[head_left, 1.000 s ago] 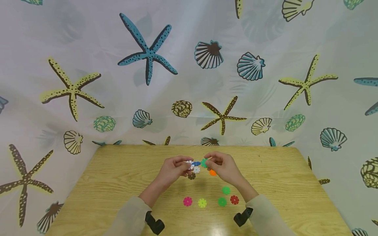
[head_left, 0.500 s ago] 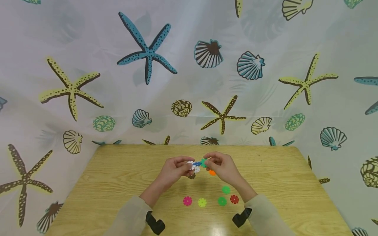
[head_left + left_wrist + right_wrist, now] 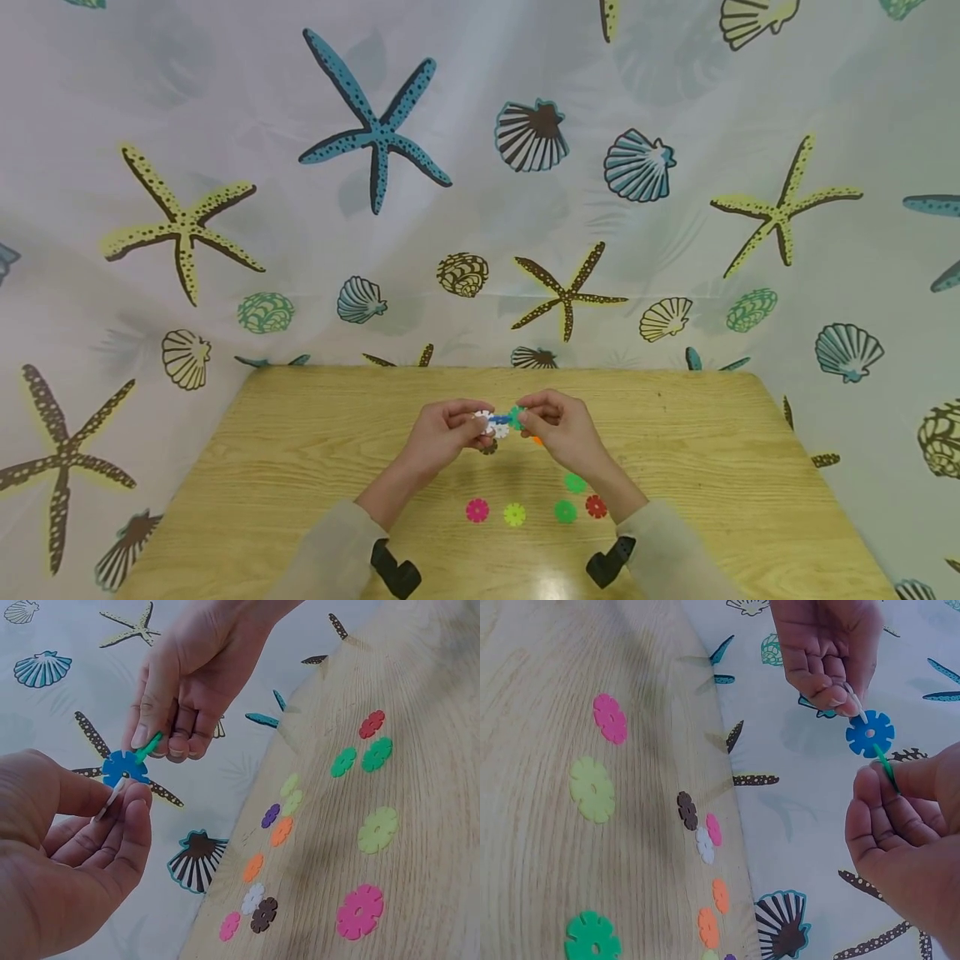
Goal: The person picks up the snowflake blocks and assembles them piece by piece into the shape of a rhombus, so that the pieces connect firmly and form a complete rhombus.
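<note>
My left hand (image 3: 448, 429) pinches a white notched plastic disc (image 3: 111, 799) between thumb and fingers. A blue notched disc (image 3: 871, 735) sits edge-on to it, its rim slotted into the white one. On the blue disc's other side a green notched disc (image 3: 149, 747) meets its edge, pinched by thumb and fingers of my right hand (image 3: 564, 425). The three discs form a short chain held up over the far part of the table. Fingertips cover parts of the white and green discs.
On the wooden table (image 3: 315, 467) lie loose notched discs: pink (image 3: 360, 911), yellow (image 3: 378, 829), red (image 3: 372, 724), two green near the red, brown (image 3: 263, 915), white (image 3: 253, 898), orange (image 3: 281, 831) and purple (image 3: 271, 816). A patterned curtain (image 3: 465, 208) hangs behind.
The gap between the blue and green discs has closed; they now meet at their edges. The right hand has shifted slightly, covering more of the orange disc. The left hand hardly moved.
</note>
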Tool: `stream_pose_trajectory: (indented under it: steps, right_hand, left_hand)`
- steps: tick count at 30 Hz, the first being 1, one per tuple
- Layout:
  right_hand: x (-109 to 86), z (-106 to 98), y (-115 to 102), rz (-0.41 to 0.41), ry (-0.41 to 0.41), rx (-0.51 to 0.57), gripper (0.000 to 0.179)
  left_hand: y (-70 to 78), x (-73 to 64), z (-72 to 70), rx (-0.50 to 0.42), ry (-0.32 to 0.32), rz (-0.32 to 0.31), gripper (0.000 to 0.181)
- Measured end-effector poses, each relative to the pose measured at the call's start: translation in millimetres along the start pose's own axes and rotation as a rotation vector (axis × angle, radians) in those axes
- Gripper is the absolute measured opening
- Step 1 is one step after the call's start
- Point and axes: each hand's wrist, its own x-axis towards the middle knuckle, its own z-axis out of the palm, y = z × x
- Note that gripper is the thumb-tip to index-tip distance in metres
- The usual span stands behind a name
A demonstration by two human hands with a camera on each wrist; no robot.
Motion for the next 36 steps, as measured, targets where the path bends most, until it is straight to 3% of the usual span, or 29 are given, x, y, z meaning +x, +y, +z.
stream_pose_trajectory:
  steps: [12,19,29,36]
  right_hand:
    - [-1.7,3.9,0.8,0.024,0.033,0.028,0.021]
    - [-1.3,0.6,2.5,0.034,-0.005,-0.001,0.023]
    - [-1.0,4.4,2.4,-0.006,-0.062,-0.009,0.022]
    - [-2.1,6.4,0.7,0.021,-0.051,0.012,0.022]
  left_hand:
    - [0.9,-0.4,1.9,-0.016,-0.025,0.005,0.031]
    - [0.4,1.1,1.4,0.084,-0.037,0.000,0.033]
    - [-1.8,2.2,4.7,0.136,-0.132,0.114,0.040]
    - [-2.3,2.3,5.8,0.133,-0.119,0.124,0.033]
